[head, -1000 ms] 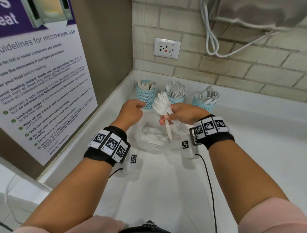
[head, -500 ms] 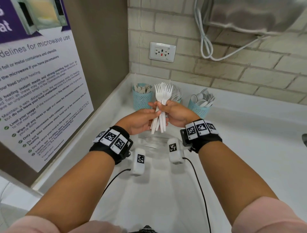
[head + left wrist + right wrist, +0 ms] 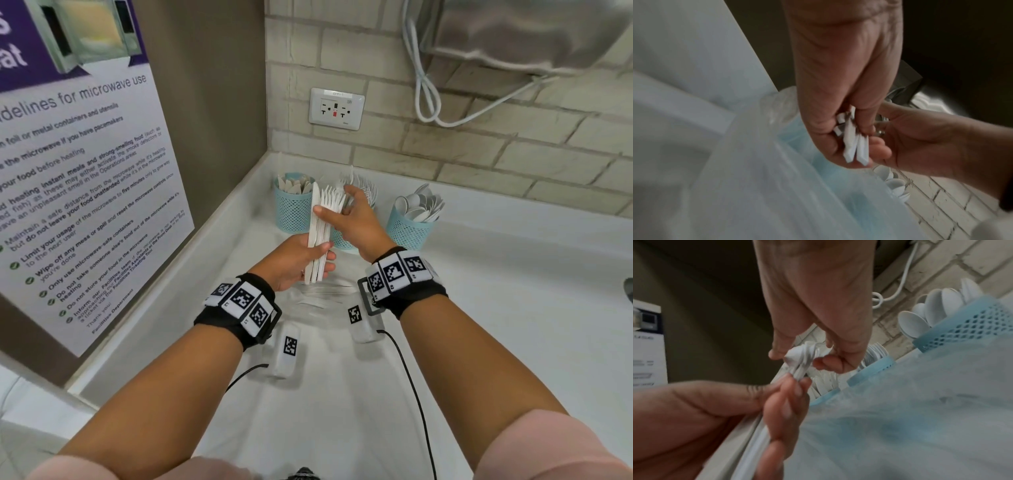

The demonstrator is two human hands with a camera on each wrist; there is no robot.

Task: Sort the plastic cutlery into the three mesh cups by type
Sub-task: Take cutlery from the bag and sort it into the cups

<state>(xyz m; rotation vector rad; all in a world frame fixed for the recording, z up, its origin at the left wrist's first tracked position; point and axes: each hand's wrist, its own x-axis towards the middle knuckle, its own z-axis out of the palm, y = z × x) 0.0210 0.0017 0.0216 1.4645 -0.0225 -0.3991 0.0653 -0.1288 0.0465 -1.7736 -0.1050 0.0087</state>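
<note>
A bundle of white plastic forks (image 3: 323,219) stands upright in front of three blue mesh cups. My left hand (image 3: 317,262) grips the handle ends (image 3: 854,146) from below. My right hand (image 3: 337,209) pinches the bundle just under the tines (image 3: 802,353), thumb across the front. The left cup (image 3: 293,209) holds knives, the right cup (image 3: 409,229) holds spoons (image 3: 941,305). The middle cup (image 3: 342,241) with forks is mostly hidden behind my right hand. A flat knife-like piece (image 3: 315,197) shows at the bundle's left edge.
A clear plastic bag (image 3: 322,291) with more white cutlery lies on the white counter (image 3: 513,308) below my hands. A poster panel (image 3: 85,171) closes the left side. The brick wall has a socket (image 3: 336,108) and a looped white cable (image 3: 424,85).
The fork bundle has moved away from me towards the cups. My right hand slid up from the handles to just under the tines. My left hand now grips the lower ends.
</note>
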